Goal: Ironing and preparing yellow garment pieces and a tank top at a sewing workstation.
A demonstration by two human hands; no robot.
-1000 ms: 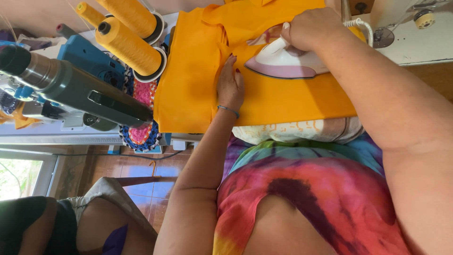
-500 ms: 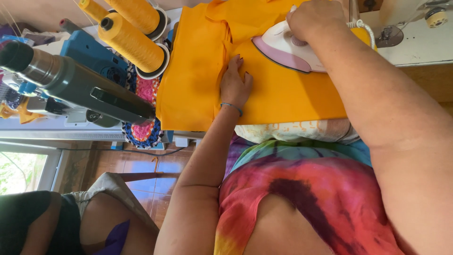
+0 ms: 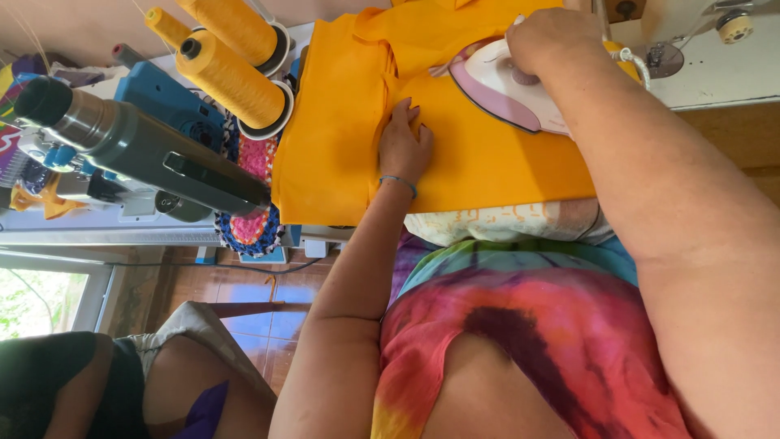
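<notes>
We're mid-press: right hand [image 3: 552, 36] clamped on iron [image 3: 504, 85], left hand [image 3: 404, 146] fingers together, flat on orange fabric [image 3: 487, 162] beside iron; next needs fabric kept taut.

Bright daylight comes in through a window [image 3: 36, 305] with green leaves outside, the floor [image 3: 268, 297] is shiny brown tile, and a white sewing machine [image 3: 715, 57] sits beside big yellow thread cones [image 3: 231, 77] on the table [image 3: 73, 236].
</notes>
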